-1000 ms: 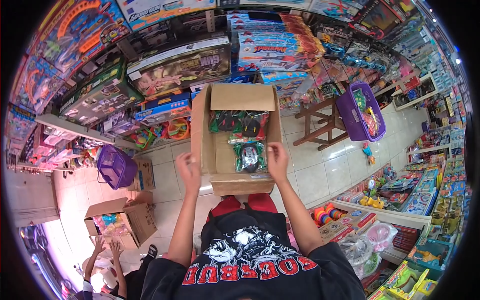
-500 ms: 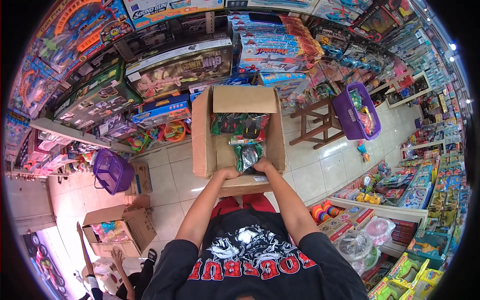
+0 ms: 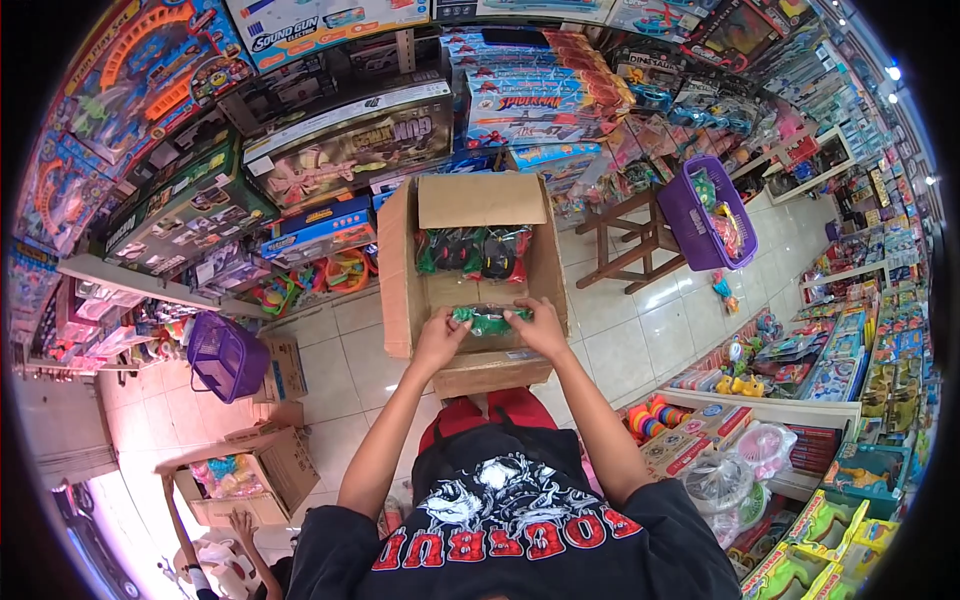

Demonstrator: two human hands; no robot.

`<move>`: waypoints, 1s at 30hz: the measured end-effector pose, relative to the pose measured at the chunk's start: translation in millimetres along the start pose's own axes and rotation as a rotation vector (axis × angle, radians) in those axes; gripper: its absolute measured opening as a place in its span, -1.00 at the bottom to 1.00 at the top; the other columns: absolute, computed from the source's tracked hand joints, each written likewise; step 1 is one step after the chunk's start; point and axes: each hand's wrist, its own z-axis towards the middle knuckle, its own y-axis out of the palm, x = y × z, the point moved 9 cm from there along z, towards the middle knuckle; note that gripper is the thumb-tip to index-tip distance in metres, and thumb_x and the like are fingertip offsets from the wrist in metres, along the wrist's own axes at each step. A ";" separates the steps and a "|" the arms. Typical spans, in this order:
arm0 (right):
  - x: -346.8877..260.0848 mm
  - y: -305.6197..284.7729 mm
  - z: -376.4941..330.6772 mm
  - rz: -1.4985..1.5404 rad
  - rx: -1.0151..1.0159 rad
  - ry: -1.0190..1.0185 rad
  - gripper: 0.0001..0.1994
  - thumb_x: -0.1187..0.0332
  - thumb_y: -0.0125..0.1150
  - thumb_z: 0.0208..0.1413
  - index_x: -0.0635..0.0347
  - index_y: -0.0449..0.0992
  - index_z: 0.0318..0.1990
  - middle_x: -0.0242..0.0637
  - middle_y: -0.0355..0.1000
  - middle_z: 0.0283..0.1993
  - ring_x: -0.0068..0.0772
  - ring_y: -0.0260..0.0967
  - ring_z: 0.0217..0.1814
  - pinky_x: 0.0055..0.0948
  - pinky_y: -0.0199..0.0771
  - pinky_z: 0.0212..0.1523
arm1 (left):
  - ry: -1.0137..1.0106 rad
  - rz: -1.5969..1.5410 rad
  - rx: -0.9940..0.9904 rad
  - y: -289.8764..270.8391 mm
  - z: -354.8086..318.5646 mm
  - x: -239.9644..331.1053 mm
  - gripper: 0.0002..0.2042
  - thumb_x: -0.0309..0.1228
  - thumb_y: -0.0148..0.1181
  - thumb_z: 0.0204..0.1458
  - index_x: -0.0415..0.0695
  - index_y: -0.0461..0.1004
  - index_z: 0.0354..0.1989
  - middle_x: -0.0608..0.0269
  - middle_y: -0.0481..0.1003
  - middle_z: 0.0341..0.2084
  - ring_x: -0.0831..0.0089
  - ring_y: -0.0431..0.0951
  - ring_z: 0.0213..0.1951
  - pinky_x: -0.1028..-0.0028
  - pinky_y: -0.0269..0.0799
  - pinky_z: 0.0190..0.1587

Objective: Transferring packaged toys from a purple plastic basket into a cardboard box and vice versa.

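Observation:
In front of me stands an open cardboard box [image 3: 395,270] with its flaps up. Inside, at the far side, lie black toy cars [image 3: 495,258] in clear plastic packs with green and red edges. Over the near part of the box, a green-edged clear pack [image 3: 485,320] is held between both hands, tilted so that its edge faces up. My left hand [image 3: 438,338] grips its left end. My right hand [image 3: 542,328] has fingers closed on the right end. What the pack contains is hard to see at this angle.
A wooden stool [image 3: 625,245] and a purple basket [image 3: 690,225] of toys stand to the right. At left are another purple basket [image 3: 228,355] and an open carton [image 3: 275,480], with another person's hand [image 3: 243,522] beside it. Shelves of boxed toys [image 3: 350,140] line the far side.
Both hands have come up from the box's near side with the green-edged pack, which has tipped from face-up to edge-up. The other person's hands have shifted slightly beside the left carton.

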 end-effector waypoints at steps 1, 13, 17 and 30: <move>-10.7 -12.3 -11.9 0.112 0.055 -0.069 -0.48 0.08 0.30 -0.02 0.31 0.48 -0.02 -0.02 0.39 -0.10 0.05 0.31 0.07 -0.18 0.29 0.10 | 0.027 -0.089 0.081 -8.3 -10.3 8.0 -0.65 -0.27 0.25 0.05 -0.31 0.39 -0.16 0.05 0.43 -0.40 0.31 0.47 -0.31 0.38 0.38 -0.23; -30.8 -94.6 -83.9 0.678 0.145 -0.219 -0.77 0.39 0.19 0.11 0.26 0.52 -0.09 -0.34 0.35 -0.18 -0.57 0.33 -0.19 -0.57 0.33 -0.21 | 0.470 -0.520 0.405 -11.6 -81.6 89.2 -0.71 -0.56 0.11 0.13 -0.25 0.29 0.03 0.18 0.23 0.08 0.43 0.38 0.05 0.46 0.36 0.04; 18.9 -91.1 -88.3 0.757 -0.055 -0.087 -0.68 0.27 0.10 0.21 0.26 0.45 0.03 -0.29 0.37 -0.04 -0.51 0.33 -0.02 -0.52 0.32 -0.04 | 0.549 -0.331 0.363 20.9 -94.7 132.5 -0.68 -0.66 0.14 0.04 -0.23 0.41 0.00 0.13 0.23 0.10 0.30 0.33 0.15 0.37 0.35 0.10; 164.6 -176.1 -118.7 1.191 -0.006 0.254 -0.49 0.08 0.13 0.20 0.19 0.27 0.18 -0.25 0.39 0.05 -0.48 0.30 0.06 -0.50 0.26 0.05 | 0.852 0.310 -0.270 260.4 -106.2 264.9 -0.66 -0.56 0.18 -0.04 0.06 0.55 -0.06 0.30 0.38 0.16 0.22 0.22 0.30 0.11 0.06 0.30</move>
